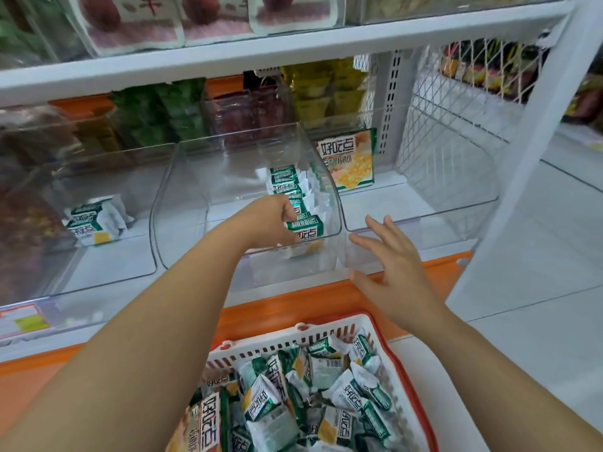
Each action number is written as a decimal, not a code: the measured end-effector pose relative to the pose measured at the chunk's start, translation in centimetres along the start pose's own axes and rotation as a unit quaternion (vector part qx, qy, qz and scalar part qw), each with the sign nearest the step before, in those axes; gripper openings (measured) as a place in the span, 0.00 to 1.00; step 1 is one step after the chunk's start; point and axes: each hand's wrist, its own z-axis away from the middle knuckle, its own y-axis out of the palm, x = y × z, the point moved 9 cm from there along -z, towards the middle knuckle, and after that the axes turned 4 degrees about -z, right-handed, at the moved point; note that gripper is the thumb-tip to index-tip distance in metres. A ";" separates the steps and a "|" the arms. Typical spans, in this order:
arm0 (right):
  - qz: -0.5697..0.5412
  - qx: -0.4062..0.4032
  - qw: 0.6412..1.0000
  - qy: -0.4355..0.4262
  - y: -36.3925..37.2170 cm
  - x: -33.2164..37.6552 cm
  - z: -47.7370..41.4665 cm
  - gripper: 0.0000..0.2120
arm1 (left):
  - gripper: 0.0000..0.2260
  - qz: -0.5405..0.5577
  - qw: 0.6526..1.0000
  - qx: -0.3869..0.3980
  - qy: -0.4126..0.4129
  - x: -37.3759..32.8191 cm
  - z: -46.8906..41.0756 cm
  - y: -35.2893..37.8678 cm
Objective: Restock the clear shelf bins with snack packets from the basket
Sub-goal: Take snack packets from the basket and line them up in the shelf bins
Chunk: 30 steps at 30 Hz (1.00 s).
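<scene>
Bright even light, soft blur, curved edges

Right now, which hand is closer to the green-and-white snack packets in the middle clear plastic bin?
Left. The left hand grips the front green-and-white snack packets inside the middle clear plastic bin. The right hand hovers open outside it, to the right.

Basket sits before the bins; packets line the middle bin (right side).
</scene>
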 end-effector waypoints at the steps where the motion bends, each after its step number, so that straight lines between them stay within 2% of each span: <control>1: 0.002 0.001 1.000 0.000 0.1 0.0 0.0 0.24 | 0.13 -0.024 1.000 0.000 -0.001 0.1 -0.4 0.2; 5: 0.008 0.004 1.000 0.002 0.1 -0.2 0.0 0.25 | 0.12 -0.065 0.998 0.008 -0.007 0.3 -1.1 1.2; 10: 0.013 0.006 1.000 -0.003 0.2 -0.1 0.0 0.25 | 0.05 -0.017 0.998 0.045 -0.033 0.9 -0.8 1.7; 13: 0.014 0.003 1.000 -0.008 0.3 -0.3 0.0 0.24 | 0.11 0.033 0.997 0.043 -0.047 1.6 -0.3 1.6; 15: -0.004 -0.030 0.999 -0.025 0.0 0.0 0.3 0.21 | 0.09 0.010 0.999 -0.010 -0.029 1.4 0.4 0.8; 17: 0.000 -0.091 0.990 -0.104 -0.5 1.8 1.0 0.14 | 0.07 -0.001 0.990 -0.141 -0.001 0.8 2.6 -0.9; 19: 0.015 -0.118 0.975 -0.186 0.1 3.7 2.1 0.11 | 0.08 0.048 0.958 -0.279 0.051 -0.3 6.7 -1.9; 21: -0.013 -0.059 0.981 -0.185 2.2 4.3 2.4 0.10 | 0.08 0.099 0.931 -0.336 0.103 -0.7 10.4 -0.8; 23: -0.021 0.044 0.989 -0.137 5.3 3.8 2.6 0.08 | 0.07 0.107 0.933 -0.319 0.125 0.0 12.2 2.2; 24: -0.006 0.115 0.988 -0.105 7.3 3.0 3.0 0.08 | 0.07 0.105 0.943 -0.293 0.119 0.8 12.5 4.0; 26: 0.057 0.265 0.962 -0.031 11.2 0.0 4.7 0.05 | 0.07 0.091 0.966 -0.227 0.081 3.1 12.5 8.1; 27: 0.093 0.324 0.941 0.003 12.7 -1.7 5.8 0.10 | 0.08 0.078 0.978 -0.186 0.053 4.5 12.4 10.2; 28: 0.110 0.365 0.924 0.039 13.8 -3.6 6.8 0.13 | 0.09 0.062 0.988 -0.141 0.025 5.9 12.4 12.3; 30: 0.119 0.383 0.911 0.099 14.3 -6.5 7.8 0.12 | 0.10 0.028 0.998 -0.048 -0.016 8.4 12.8 16.4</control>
